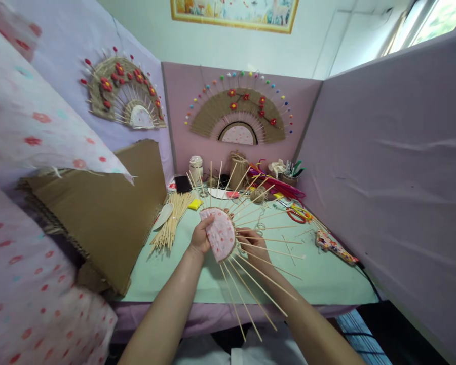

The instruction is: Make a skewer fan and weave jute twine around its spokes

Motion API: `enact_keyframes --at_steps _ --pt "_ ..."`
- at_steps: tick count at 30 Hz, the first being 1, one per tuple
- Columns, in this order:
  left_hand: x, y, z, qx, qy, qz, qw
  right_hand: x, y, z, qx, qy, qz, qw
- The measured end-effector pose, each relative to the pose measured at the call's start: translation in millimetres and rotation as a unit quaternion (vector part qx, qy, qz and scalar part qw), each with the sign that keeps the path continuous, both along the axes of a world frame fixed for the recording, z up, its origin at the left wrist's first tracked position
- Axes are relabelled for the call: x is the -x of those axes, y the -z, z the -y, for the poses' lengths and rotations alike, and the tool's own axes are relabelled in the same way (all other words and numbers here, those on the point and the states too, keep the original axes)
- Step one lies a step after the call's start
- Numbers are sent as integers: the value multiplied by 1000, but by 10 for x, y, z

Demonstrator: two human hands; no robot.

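Note:
I hold a half-made fan (221, 234) upright over the green table (319, 276): a pink dotted fabric half-disc with several thin wooden skewers (258, 276) fanning out of its rim. My left hand (200, 237) is closed on the half-disc's left edge. My right hand (253, 243) sits behind the skewers on the right side, fingers curled on the piece and partly hidden by it.
A bundle of spare skewers (172, 222) lies left on the table, large cardboard (102, 213) leaning beside it. Jute twine (238, 170), a jar (196, 166), scissors (298, 214) and a glue gun (335, 247) stand behind and right. Finished fans (238, 114) hang on the walls.

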State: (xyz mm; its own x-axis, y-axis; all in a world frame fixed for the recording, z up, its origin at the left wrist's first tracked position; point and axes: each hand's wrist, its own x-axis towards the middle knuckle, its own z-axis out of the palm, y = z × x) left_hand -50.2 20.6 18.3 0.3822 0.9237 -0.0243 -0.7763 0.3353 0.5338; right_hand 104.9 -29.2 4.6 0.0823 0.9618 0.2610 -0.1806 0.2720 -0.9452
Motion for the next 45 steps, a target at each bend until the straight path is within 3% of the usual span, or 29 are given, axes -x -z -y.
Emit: enact_keyframes --at_steps 5,12,19,25,29,32,39,45 --pt "11 6 -3 -19 22 10 1000 50 16 27 3 14 11 1000" --pt "36 -13 18 -48 78 3 996 38 168 -31 68 5 -99 993" --pt "28 9 -16 -38 78 -3 996 -24 189 27 48 3 -65 997" --pt "-17 8 -72 41 25 -52 998 -35 184 73 42 1 -59 997" --pt "-42 38 -158 132 12 -113 985 -25 256 47 70 6 -86 994" --pt "-48 52 -187 160 -16 -127 979 -19 284 13 92 -16 -97 991" --pt "-48 43 -87 111 49 -135 983 -41 175 -2 124 -6 -167 978" --pt "-71 127 -71 71 59 -115 989 -32 212 -12 70 27 -140 987"
